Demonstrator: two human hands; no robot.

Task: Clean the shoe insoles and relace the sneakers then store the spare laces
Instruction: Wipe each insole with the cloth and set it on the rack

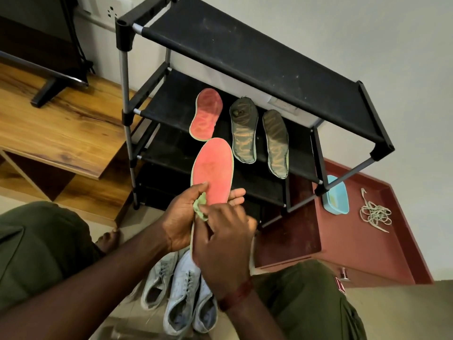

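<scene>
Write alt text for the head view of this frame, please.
The left hand holds a pink insole while the right hand holds a green cloth against it. A second pink insole and two dark insoles lie on a black shoe rack behind; white sneakers sit on the floor below, loose laces at right.

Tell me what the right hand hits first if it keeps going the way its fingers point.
The crumpled green cloth at the right hand's fingertips, held against the pink green-edged insole that the left hand grips. Beyond that, probably the left palm; depth is unclear.
</scene>
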